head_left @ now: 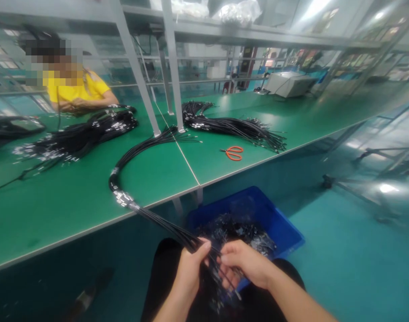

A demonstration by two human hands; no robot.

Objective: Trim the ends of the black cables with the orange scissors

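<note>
While my left hand [190,266] grips a curved bundle of thin black cables [172,229] draped off the smooth green tabletop's [154,176] near edge, my right hand [244,261] pinches loose strands. Middle wrapped, ends unbound: partway, I judge. Other black cable bundles [238,128] lie farther left and right.

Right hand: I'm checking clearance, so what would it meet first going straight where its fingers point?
The right hand would first meet the cables by its fingertips, then probably the left hand; depth is unclear.
</note>
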